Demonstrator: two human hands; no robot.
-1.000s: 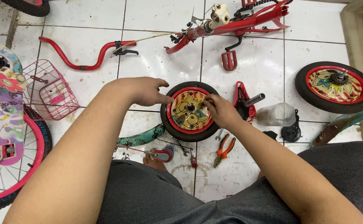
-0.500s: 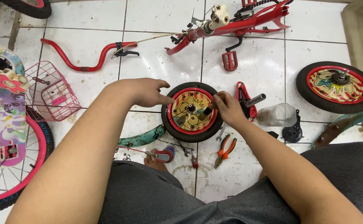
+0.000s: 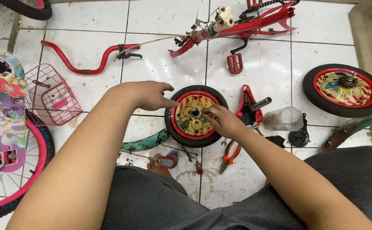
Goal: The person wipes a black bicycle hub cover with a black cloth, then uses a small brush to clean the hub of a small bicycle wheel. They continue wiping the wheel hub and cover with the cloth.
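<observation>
Currently both forearms reach forward over the person's lap to a small wheel (image 3: 196, 116) lying flat on the white tiled floor (image 3: 88, 34). Left hand (image 3: 149, 94) rests at the wheel's upper left rim, fingers curled, fingertips pinching the black tyre edge. Right hand (image 3: 220, 120) lies over the disc from the right, its fingertips closed around the hub at the centre; what they pinch there is too small to tell.

Compared with half a second ago, the right hand has moved inward from the wheel's right rim to the hub, while the left hand keeps its place on the rim. The wheel itself has not shifted.

The wheel has a black tyre, a red rim ring and a yellow-and-red cartoon-printed disc, with a metal hub in the middle. It sits near the middle of the floor, just ahead of the person's knees. Orange-handled pliers (image 3: 229, 155) lie just beside it toward the near edge, a teal mudguard (image 3: 145, 143) touches its lower left side, and a second matching wheel (image 3: 344, 89) lies well apart toward the right edge.
</observation>
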